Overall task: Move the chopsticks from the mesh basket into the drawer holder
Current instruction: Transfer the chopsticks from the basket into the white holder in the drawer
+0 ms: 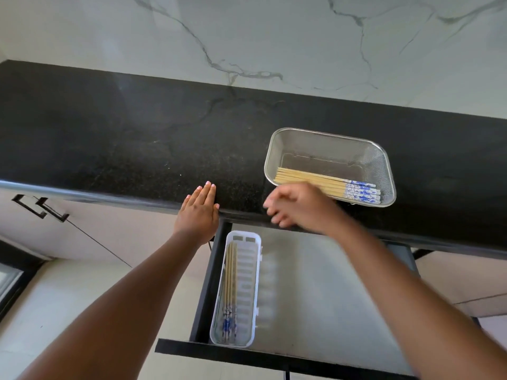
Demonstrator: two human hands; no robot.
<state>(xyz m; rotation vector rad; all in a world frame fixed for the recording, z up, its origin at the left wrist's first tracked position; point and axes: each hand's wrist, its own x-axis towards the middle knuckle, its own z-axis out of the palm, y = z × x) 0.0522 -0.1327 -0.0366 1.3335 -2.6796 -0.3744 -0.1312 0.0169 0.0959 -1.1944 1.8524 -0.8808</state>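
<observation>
A steel mesh basket sits on the black counter at the right. Several bamboo chopsticks with blue-and-white ends lie along its near side. A white plastic holder lies in the open drawer below, with a few matching chopsticks along its left edge. My left hand rests flat on the counter's front edge, fingers together and empty. My right hand is blurred, hovering over the counter edge just in front of the basket, fingers loosely spread with nothing in them.
The black counter runs across the view under a marble wall. The open drawer has a grey floor and a black front rail. Cabinet doors with black handles stand at the left.
</observation>
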